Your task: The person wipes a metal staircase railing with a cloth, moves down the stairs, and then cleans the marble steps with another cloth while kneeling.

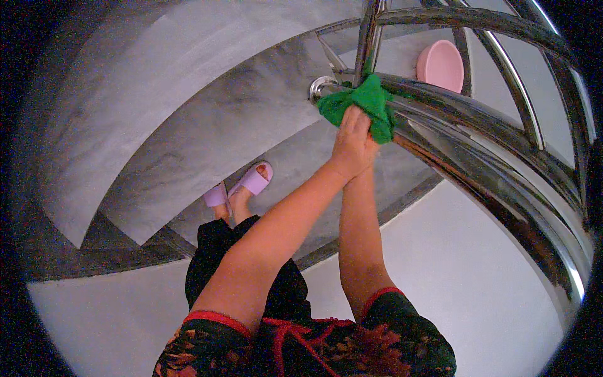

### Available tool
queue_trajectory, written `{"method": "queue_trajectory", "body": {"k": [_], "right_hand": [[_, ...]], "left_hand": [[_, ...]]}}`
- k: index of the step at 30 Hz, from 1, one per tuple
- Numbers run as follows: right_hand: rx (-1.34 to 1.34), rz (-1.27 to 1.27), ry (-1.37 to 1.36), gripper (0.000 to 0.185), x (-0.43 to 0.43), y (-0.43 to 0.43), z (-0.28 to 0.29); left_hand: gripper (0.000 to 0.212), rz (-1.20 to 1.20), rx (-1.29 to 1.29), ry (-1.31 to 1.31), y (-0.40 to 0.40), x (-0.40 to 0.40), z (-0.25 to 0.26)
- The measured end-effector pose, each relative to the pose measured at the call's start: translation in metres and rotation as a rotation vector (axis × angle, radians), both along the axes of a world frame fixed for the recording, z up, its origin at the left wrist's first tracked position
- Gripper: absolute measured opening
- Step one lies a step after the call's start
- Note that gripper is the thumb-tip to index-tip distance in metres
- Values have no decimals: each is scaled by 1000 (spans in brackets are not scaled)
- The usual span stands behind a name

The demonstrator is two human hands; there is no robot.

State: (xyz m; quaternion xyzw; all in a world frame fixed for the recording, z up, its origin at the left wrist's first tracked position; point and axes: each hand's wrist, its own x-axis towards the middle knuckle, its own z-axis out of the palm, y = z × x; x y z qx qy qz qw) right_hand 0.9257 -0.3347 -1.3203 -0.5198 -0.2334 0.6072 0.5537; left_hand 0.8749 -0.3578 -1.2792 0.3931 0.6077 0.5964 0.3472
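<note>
A green cloth is bunched over the end of a shiny metal handrail, close to an upright metal post. My left hand grips the cloth, its fingers pressed into the folds. Mostly hidden behind it, my right hand touches the cloth's lower edge. Its fingers cannot be made out. Just left of the cloth, a round metal end cap shows on the rail.
Curved grey stair treads fan out on the left. A pink basin stands beyond the railing. My feet, in lilac slippers, rest on a step. Curved metal tubes fill the upper right. A white wall surface lies at lower right.
</note>
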Motion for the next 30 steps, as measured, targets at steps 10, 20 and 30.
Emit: {"method": "queue_trajectory", "body": {"k": [10, 20, 30], "right_hand": [[-128, -67, 69, 52, -33, -9, 22], [-1, 220, 177, 49, -1, 30, -46], [-65, 2, -25, 41, 21, 23, -110]], "left_hand": [[38, 55, -103, -193, -18, -20, -41], [29, -122, -35, 74, 27, -45, -154], [35, -196, -350, 187, 0, -61, -140]]}}
